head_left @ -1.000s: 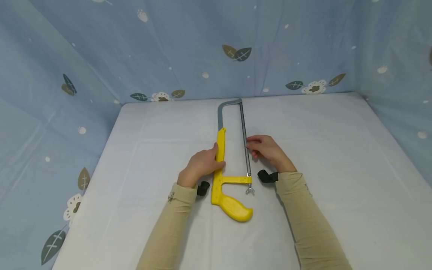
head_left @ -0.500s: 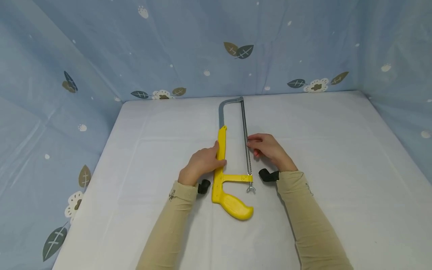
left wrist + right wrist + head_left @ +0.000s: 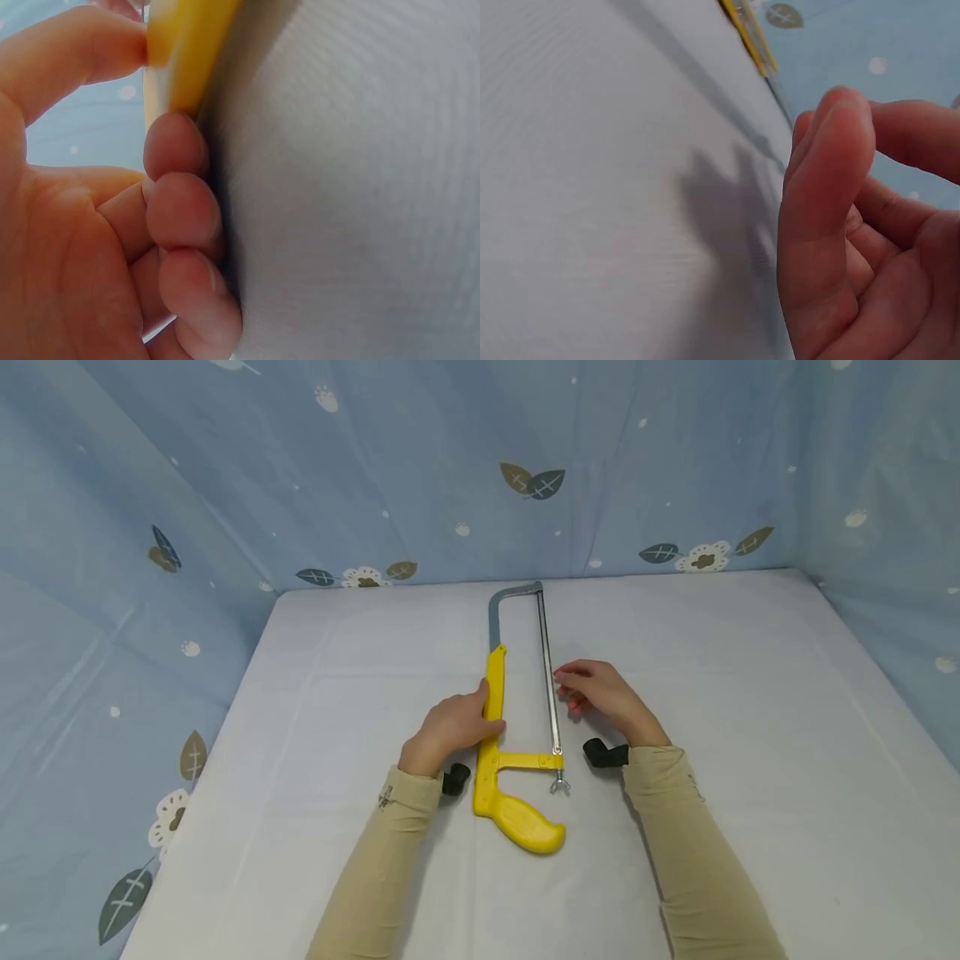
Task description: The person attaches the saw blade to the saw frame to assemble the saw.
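A yellow-handled metal hacksaw [image 3: 488,764] sits near the middle of a white cloth-covered table [image 3: 375,668], its curved grey steel front arm [image 3: 494,620] pointing away from me and its smooth yellow grip [image 3: 528,825] turned my way. I cannot tell whether the saw rests fully flat. Along its right side the long, thin metal blade [image 3: 547,668] runs, mounted, from the far tip to a yellow crossbar [image 3: 525,761], below which a silver wing nut [image 3: 560,785] juts toward me.

My left hand [image 3: 453,722] holds the yellow frame from its outer side, thumb over the top and fingers curled in. My right hand [image 3: 603,693] is just beside the blade, fingers loosely bent and thumb near them, with nothing visible in its grasp; whether a fingertip touches the metal I cannot tell.

The step in hand, as I judge it, is steadying the frame with my left while my right attends to the blade. Any next touch there calls for a firm left hold and light fingertips, clear of the toothed edge.

Tan sleeves [image 3: 382,860] cover my forearms; beyond the table hangs a blue curtain [image 3: 450,460] printed with leaves and flowers.
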`<state>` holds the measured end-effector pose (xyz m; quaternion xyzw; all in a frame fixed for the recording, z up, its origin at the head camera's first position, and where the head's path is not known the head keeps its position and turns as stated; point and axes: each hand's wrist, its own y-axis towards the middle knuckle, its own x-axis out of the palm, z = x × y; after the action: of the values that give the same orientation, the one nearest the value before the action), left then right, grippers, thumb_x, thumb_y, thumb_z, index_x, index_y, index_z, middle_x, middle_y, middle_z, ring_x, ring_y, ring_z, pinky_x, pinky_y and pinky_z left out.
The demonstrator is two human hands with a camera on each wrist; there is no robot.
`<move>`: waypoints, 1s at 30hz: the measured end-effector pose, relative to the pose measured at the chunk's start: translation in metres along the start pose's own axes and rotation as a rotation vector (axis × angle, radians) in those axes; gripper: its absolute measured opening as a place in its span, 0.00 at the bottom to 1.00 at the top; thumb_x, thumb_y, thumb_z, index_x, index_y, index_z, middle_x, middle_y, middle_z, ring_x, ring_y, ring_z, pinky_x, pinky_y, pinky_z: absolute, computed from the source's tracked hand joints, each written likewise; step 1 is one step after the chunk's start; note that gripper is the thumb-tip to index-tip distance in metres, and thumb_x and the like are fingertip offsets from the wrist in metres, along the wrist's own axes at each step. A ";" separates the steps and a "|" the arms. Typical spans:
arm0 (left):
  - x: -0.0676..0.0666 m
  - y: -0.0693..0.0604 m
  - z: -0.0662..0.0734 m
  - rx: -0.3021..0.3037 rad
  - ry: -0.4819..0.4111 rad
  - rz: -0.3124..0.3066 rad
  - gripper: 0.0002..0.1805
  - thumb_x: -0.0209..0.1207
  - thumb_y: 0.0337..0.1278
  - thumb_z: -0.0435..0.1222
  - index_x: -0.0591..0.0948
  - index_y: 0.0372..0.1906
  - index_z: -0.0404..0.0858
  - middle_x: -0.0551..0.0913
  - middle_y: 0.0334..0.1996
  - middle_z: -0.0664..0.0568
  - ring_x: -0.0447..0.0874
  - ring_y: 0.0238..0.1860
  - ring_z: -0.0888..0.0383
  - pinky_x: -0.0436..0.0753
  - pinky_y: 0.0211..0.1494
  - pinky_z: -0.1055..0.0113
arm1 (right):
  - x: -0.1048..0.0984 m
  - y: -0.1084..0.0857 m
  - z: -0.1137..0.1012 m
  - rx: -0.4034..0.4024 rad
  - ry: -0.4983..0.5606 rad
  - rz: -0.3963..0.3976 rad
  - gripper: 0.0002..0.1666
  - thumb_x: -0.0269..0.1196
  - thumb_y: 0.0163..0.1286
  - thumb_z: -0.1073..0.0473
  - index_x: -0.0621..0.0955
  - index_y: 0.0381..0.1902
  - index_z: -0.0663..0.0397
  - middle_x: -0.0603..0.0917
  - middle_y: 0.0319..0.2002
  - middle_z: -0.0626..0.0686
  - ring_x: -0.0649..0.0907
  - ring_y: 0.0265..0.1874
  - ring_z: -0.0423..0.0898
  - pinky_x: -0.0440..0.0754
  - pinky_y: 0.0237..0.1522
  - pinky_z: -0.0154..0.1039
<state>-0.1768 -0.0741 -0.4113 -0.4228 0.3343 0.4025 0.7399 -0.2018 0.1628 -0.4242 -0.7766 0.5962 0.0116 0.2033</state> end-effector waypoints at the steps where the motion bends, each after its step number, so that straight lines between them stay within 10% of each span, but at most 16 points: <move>1: 0.000 0.000 0.000 -0.002 -0.002 0.000 0.44 0.52 0.52 0.53 0.48 0.69 0.39 0.74 0.51 0.48 0.71 0.39 0.56 0.69 0.44 0.63 | -0.001 -0.001 -0.002 -0.001 0.002 0.001 0.20 0.54 0.65 0.53 0.74 0.50 0.60 0.77 0.37 0.61 0.77 0.22 0.47 0.77 0.28 0.39; 30: 0.002 0.000 0.000 0.004 -0.004 0.014 0.44 0.53 0.52 0.52 0.49 0.69 0.39 0.74 0.52 0.47 0.71 0.37 0.56 0.70 0.41 0.63 | 0.012 -0.075 -0.008 -0.133 -0.280 -0.266 0.15 0.56 0.64 0.49 0.78 0.33 0.55 0.78 0.23 0.57 0.75 0.19 0.49 0.75 0.25 0.45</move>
<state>-0.1765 -0.0738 -0.4129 -0.4181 0.3365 0.4079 0.7387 -0.1300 0.1645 -0.3973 -0.8511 0.4520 0.1319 0.2322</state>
